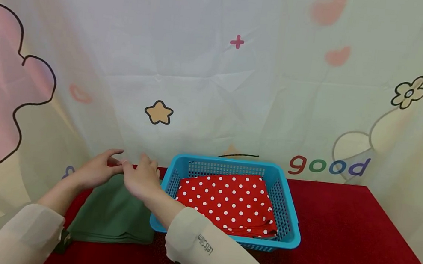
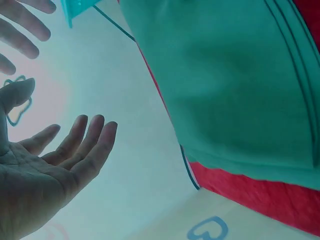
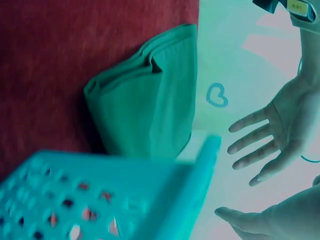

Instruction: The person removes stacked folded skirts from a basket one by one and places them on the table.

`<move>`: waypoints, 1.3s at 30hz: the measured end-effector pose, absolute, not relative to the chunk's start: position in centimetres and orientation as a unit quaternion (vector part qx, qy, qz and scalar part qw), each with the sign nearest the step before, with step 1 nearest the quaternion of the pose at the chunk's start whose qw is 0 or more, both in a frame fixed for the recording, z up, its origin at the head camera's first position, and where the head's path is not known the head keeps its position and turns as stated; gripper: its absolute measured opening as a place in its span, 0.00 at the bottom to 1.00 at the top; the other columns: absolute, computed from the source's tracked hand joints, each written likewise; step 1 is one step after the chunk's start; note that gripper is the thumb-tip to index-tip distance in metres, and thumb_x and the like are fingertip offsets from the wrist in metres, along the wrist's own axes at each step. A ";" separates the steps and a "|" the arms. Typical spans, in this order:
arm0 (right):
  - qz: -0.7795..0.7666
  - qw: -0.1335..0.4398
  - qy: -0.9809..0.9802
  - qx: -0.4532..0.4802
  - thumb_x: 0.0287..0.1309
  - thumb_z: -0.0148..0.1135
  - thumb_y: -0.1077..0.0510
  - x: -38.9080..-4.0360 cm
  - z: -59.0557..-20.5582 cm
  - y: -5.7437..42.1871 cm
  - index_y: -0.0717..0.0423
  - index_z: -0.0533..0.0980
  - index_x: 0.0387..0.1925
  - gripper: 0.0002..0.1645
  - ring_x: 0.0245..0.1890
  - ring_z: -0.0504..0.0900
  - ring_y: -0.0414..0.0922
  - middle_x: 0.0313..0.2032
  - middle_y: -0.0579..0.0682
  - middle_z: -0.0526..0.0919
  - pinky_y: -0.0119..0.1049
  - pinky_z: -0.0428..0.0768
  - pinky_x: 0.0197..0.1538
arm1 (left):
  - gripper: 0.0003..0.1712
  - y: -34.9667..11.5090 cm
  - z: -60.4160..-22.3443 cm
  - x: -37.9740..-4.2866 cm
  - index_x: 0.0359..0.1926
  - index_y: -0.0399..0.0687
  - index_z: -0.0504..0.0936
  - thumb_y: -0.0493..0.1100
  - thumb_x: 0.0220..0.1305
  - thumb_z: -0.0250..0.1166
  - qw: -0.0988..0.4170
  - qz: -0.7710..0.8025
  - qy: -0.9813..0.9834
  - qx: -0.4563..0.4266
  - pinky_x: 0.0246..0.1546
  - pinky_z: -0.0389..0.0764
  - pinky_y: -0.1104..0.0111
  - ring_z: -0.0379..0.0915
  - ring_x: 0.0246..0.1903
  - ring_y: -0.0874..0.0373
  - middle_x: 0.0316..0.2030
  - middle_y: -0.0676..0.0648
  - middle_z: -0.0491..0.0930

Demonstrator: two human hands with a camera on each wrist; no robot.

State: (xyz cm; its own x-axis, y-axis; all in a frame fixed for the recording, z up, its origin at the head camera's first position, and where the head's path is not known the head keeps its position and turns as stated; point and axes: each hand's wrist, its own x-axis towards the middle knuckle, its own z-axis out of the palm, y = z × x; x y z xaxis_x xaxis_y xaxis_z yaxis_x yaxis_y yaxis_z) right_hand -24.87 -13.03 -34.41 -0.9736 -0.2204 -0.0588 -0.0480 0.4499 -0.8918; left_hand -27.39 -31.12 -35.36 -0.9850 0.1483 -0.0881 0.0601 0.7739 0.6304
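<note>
A folded green cloth (image 1: 117,214) lies on the red-covered table, left of a blue plastic basket (image 1: 291,218). Above the far part of this cloth hover both bare hands, close together. My left hand (image 1: 97,170) has its fingers spread and gently bent, and nothing is in it. Beside it the right hand (image 1: 143,181) also holds nothing; its fingers are loosely extended in the left wrist view. Both wrist views show the hands apart from the green cloth. Inside the basket rests a folded red cloth with white dots (image 1: 227,200), partly hidden by my right forearm.
Red fabric (image 1: 339,240) covers the table, reaching right of the basket. Behind it hangs a pale printed curtain (image 1: 208,84) with stars, hearts and letters. The basket's perforated wall (image 3: 115,200) stands beside the green cloth.
</note>
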 end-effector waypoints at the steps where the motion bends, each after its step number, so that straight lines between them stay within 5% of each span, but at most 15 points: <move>1: -0.516 0.083 0.849 -0.080 0.74 0.51 0.37 -25.0 -34.2 -12.7 0.50 0.58 0.79 0.41 0.74 0.62 0.56 0.75 0.55 0.63 0.60 0.72 0.71 | 0.46 -30.9 -35.2 -27.4 0.81 0.38 0.48 0.58 0.78 0.56 0.071 0.339 0.936 0.057 0.59 0.80 0.42 0.74 0.63 0.32 0.69 0.26 0.70; 12: -0.537 0.100 0.835 -0.068 0.74 0.52 0.35 -25.9 -32.3 -8.5 0.47 0.58 0.79 0.41 0.75 0.65 0.56 0.77 0.54 0.64 0.62 0.78 0.65 | 0.45 -26.7 -33.8 -26.7 0.81 0.44 0.53 0.58 0.75 0.60 0.103 0.395 0.909 0.076 0.54 0.87 0.51 0.76 0.62 0.38 0.68 0.30 0.70; 25: -0.530 0.102 0.839 -0.076 0.74 0.52 0.35 -27.7 -31.7 -2.8 0.49 0.54 0.81 0.44 0.75 0.64 0.59 0.77 0.58 0.61 0.65 0.74 0.68 | 0.42 -23.0 -33.4 -27.6 0.80 0.48 0.56 0.54 0.74 0.63 0.111 0.422 0.893 0.109 0.53 0.88 0.55 0.84 0.53 0.47 0.68 0.32 0.71; 39: -0.530 0.106 0.840 -0.047 0.74 0.49 0.33 -29.2 -32.1 2.6 0.50 0.51 0.82 0.47 0.76 0.63 0.59 0.77 0.58 0.62 0.67 0.70 0.71 | 0.44 -19.4 -33.7 -28.7 0.80 0.51 0.57 0.56 0.71 0.65 0.148 0.432 0.885 0.097 0.50 0.89 0.54 0.77 0.62 0.37 0.67 0.35 0.72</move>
State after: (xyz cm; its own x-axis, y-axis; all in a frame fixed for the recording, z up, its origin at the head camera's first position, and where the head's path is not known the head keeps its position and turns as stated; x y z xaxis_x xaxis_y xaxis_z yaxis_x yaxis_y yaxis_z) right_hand -29.16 2.57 -32.07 -0.9733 -0.1904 -0.1283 0.0337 0.4344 -0.9001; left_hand -28.74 -19.38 -33.67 -0.9374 0.2998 -0.1770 0.0450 0.6084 0.7923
